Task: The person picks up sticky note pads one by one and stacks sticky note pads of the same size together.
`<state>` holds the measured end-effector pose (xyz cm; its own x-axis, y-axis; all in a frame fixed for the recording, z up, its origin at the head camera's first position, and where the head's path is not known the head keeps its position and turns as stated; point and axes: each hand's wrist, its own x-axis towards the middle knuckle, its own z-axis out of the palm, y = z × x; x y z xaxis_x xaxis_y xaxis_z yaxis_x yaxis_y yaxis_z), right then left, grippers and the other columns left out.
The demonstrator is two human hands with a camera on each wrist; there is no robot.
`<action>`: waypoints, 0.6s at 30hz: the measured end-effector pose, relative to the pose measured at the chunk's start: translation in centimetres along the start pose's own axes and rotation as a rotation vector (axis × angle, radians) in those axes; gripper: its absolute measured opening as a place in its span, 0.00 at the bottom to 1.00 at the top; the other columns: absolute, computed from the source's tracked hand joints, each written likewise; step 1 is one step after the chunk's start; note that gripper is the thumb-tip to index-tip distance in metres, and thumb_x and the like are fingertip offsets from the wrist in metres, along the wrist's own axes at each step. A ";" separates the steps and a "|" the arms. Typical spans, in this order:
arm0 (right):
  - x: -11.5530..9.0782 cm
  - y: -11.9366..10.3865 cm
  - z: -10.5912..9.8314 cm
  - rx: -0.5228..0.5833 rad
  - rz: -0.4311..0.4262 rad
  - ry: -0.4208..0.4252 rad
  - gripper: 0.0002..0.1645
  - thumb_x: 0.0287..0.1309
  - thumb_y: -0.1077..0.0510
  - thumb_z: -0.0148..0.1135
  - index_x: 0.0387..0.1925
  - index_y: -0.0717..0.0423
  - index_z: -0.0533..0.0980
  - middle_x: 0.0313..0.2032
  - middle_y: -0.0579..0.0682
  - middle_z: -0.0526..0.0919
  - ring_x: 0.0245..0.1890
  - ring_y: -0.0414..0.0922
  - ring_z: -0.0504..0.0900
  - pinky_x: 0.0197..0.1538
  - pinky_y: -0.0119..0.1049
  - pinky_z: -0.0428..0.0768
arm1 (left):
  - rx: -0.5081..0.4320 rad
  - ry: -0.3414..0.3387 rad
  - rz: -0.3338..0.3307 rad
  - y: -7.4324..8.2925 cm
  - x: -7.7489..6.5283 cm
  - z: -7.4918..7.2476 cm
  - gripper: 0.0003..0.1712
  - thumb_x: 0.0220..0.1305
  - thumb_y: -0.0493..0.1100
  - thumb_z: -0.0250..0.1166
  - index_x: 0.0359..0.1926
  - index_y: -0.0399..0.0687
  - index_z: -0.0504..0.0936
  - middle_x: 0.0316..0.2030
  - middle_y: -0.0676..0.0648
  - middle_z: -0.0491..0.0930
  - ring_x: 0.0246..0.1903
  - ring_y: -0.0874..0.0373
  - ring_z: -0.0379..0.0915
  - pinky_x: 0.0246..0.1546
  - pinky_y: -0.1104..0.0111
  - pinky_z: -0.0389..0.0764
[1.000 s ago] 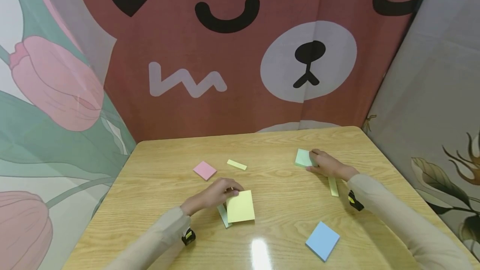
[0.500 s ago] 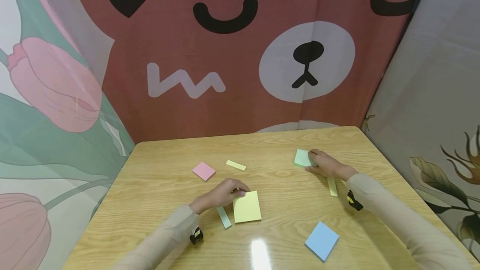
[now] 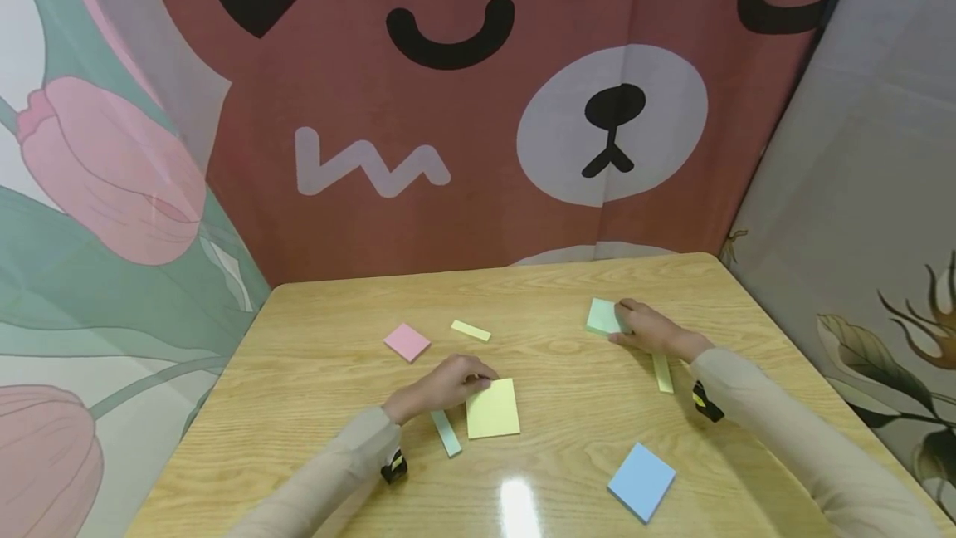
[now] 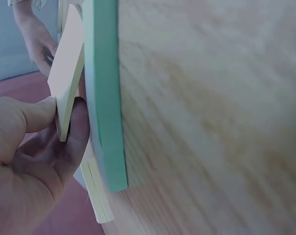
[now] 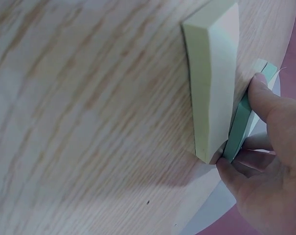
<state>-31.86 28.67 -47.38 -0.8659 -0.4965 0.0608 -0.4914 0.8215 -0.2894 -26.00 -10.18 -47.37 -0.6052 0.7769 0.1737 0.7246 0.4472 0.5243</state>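
My left hand (image 3: 446,382) pinches the top left corner of a square yellow sticky-note pad (image 3: 495,410). In the left wrist view the thumb lies on one face of that yellow pad (image 4: 68,63) and fingers are behind it. Just left of the pad lies a narrow pale green sticky-note pad (image 3: 446,433), partly behind the left wrist. At the back right, my right hand (image 3: 651,329) grips a square green sticky-note pad (image 3: 603,316) by its right side, thumb and fingers on opposite edges. A narrow yellow pad (image 3: 662,374) lies under the right wrist, partly covered.
A pink sticky-note pad (image 3: 407,342) and another narrow yellow pad (image 3: 471,330) lie toward the back left of the wooden table (image 3: 553,355). Near the front right is a blue square pad (image 3: 641,481). A curtain with a bear print (image 3: 448,231) hangs behind the table.
My left hand has carried the yellow pad a little to the right, so it no longer overlaps the narrow pale green pad. The right hand stays on the green pad.
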 end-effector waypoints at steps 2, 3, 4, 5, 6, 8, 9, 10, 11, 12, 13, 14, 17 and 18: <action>0.0 -0.1 0.0 -0.005 -0.004 0.006 0.40 0.56 0.51 0.57 0.57 0.79 0.55 0.56 0.76 0.57 0.54 0.67 0.60 0.52 0.56 0.63 | 0.010 0.002 0.003 -0.1 0.0 0.1 0.12 0.62 0.37 0.55 0.44 0.42 0.79 0.37 0.51 0.79 0.34 0.68 0.71 0.32 0.79 0.72; 0.0 -0.1 0.1 -0.006 -0.005 0.009 0.40 0.56 0.51 0.57 0.57 0.79 0.55 0.56 0.76 0.57 0.54 0.67 0.60 0.52 0.56 0.64 | 0.011 0.003 0.004 -0.1 0.0 0.1 0.12 0.62 0.37 0.54 0.45 0.42 0.79 0.37 0.51 0.78 0.34 0.68 0.71 0.32 0.79 0.72; 0.0 -0.2 0.1 -0.006 -0.006 0.012 0.40 0.56 0.51 0.57 0.57 0.79 0.55 0.55 0.76 0.57 0.54 0.67 0.60 0.52 0.56 0.64 | 0.007 0.002 0.006 -0.1 -0.1 0.2 0.13 0.62 0.38 0.54 0.46 0.41 0.79 0.37 0.51 0.78 0.34 0.68 0.71 0.32 0.79 0.72; -0.1 -0.2 0.1 -0.010 -0.010 0.014 0.40 0.56 0.51 0.57 0.57 0.79 0.56 0.55 0.76 0.58 0.53 0.68 0.61 0.51 0.56 0.64 | 0.002 -0.001 0.008 -0.1 -0.1 0.2 0.13 0.62 0.39 0.54 0.47 0.41 0.78 0.37 0.50 0.78 0.34 0.67 0.71 0.32 0.79 0.72; -0.1 -0.2 0.1 -0.011 -0.009 0.013 0.40 0.56 0.51 0.57 0.57 0.79 0.56 0.55 0.76 0.58 0.54 0.68 0.61 0.51 0.56 0.64 | -0.001 -0.005 0.007 -0.1 -0.2 0.2 0.15 0.62 0.41 0.55 0.48 0.41 0.77 0.38 0.50 0.78 0.35 0.66 0.71 0.33 0.78 0.73; -0.1 -0.2 0.2 -0.011 -0.006 0.008 0.40 0.56 0.51 0.56 0.57 0.78 0.55 0.56 0.76 0.57 0.54 0.67 0.60 0.52 0.56 0.64 | -0.006 -0.026 -0.001 0.0 -0.3 0.2 0.20 0.61 0.47 0.56 0.51 0.41 0.74 0.42 0.50 0.77 0.39 0.64 0.72 0.38 0.75 0.73; -0.1 -0.2 0.2 -0.011 -0.005 0.005 0.40 0.56 0.51 0.56 0.58 0.78 0.55 0.56 0.75 0.57 0.54 0.67 0.60 0.52 0.56 0.63 | -0.006 -0.039 -0.006 0.0 -0.4 0.2 0.24 0.60 0.50 0.57 0.53 0.41 0.73 0.44 0.49 0.76 0.41 0.63 0.72 0.40 0.74 0.73; -0.1 -0.2 0.1 -0.010 -0.002 0.004 0.40 0.57 0.51 0.56 0.58 0.78 0.55 0.56 0.75 0.57 0.54 0.67 0.60 0.52 0.56 0.63 | -0.004 -0.054 -0.011 0.1 -0.5 0.2 0.28 0.58 0.53 0.57 0.55 0.41 0.70 0.46 0.49 0.75 0.43 0.62 0.71 0.43 0.72 0.72; -0.1 -0.2 0.1 -0.010 0.000 0.002 0.40 0.57 0.51 0.56 0.58 0.78 0.54 0.56 0.75 0.57 0.55 0.67 0.59 0.52 0.56 0.63 | 0.003 -0.068 -0.016 0.1 -0.6 0.2 0.33 0.56 0.57 0.58 0.57 0.42 0.69 0.48 0.49 0.74 0.46 0.61 0.70 0.45 0.71 0.71; -0.1 -0.2 0.1 -0.007 0.004 0.001 0.41 0.57 0.51 0.56 0.58 0.77 0.54 0.57 0.75 0.57 0.55 0.67 0.59 0.53 0.56 0.63 | 0.014 -0.083 -0.021 0.2 -0.7 0.2 0.37 0.53 0.60 0.59 0.59 0.43 0.67 0.50 0.49 0.73 0.47 0.60 0.69 0.47 0.69 0.70; -0.1 -0.3 0.0 -0.009 -0.001 0.001 0.41 0.57 0.51 0.56 0.58 0.78 0.54 0.56 0.75 0.56 0.55 0.67 0.59 0.52 0.56 0.63 | 0.025 -0.097 -0.025 0.3 -0.8 0.2 0.41 0.51 0.62 0.60 0.60 0.43 0.65 0.51 0.49 0.72 0.48 0.59 0.68 0.48 0.68 0.68; 0.0 -0.2 0.0 -0.008 0.000 0.002 0.41 0.56 0.51 0.56 0.58 0.78 0.54 0.56 0.75 0.56 0.54 0.67 0.60 0.52 0.56 0.63 | 0.040 -0.108 -0.029 0.4 -0.9 0.2 0.44 0.48 0.64 0.61 0.61 0.44 0.63 0.51 0.49 0.71 0.49 0.59 0.66 0.49 0.67 0.67; 0.0 -0.2 0.0 -0.007 0.002 0.006 0.41 0.56 0.51 0.57 0.58 0.78 0.55 0.56 0.75 0.57 0.54 0.67 0.60 0.52 0.56 0.64 | 0.063 -0.135 -0.041 0.6 -1.3 0.2 0.51 0.43 0.68 0.62 0.63 0.45 0.59 0.53 0.50 0.68 0.52 0.58 0.61 0.50 0.64 0.66; 0.0 -0.1 0.0 -0.007 0.000 0.008 0.40 0.56 0.51 0.57 0.58 0.78 0.55 0.56 0.75 0.57 0.54 0.67 0.61 0.52 0.56 0.64 | 0.068 -0.142 -0.049 0.7 -1.4 0.1 0.53 0.42 0.69 0.62 0.64 0.46 0.57 0.54 0.51 0.67 0.52 0.58 0.59 0.50 0.62 0.65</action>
<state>-31.79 28.53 -47.38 -0.8664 -0.4946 0.0683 -0.4922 0.8234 -0.2824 -24.57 -10.92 -47.37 -0.5910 0.8062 0.0277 0.7190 0.5109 0.4712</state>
